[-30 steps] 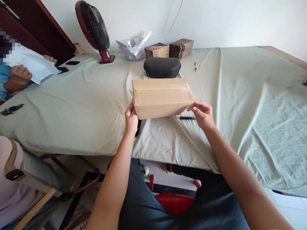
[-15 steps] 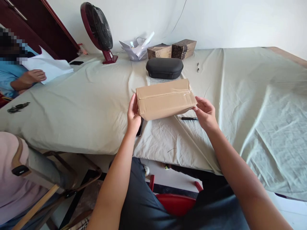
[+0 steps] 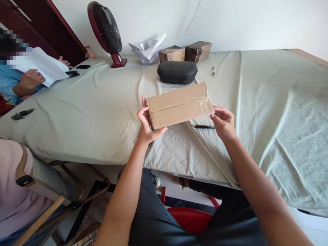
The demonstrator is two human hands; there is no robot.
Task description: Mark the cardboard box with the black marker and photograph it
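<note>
Between my hands, above the cloth-covered table (image 3: 107, 119), a brown cardboard box (image 3: 180, 107) is held tilted, its right end higher. A seam runs along the face turned to me, with shiny clear tape at the right end. My left hand (image 3: 148, 124) grips the left end, thumb along the lower edge and fingers at the side. With thumb and fingers, my right hand (image 3: 223, 121) pinches the lower right corner. A black pen (image 3: 205, 127) lies on the cloth beside my right hand. Behind my left hand a dark phone (image 3: 150, 143) is mostly hidden.
Beyond the box sits a black zip case (image 3: 176, 72). Two patterned boxes (image 3: 197, 51), a clear basket (image 3: 146, 56) of papers and a dark red fan (image 3: 107, 32) stand along the wall. At left, another person's hand (image 3: 32, 79) holds white paper. Dark glasses-like items (image 3: 22, 114) lie near the left edge.
The cardboard box has turned so that its seamed face shows more and its right end sits higher. My left thumb has moved onto the lower edge. The other person's paper has shifted.
</note>
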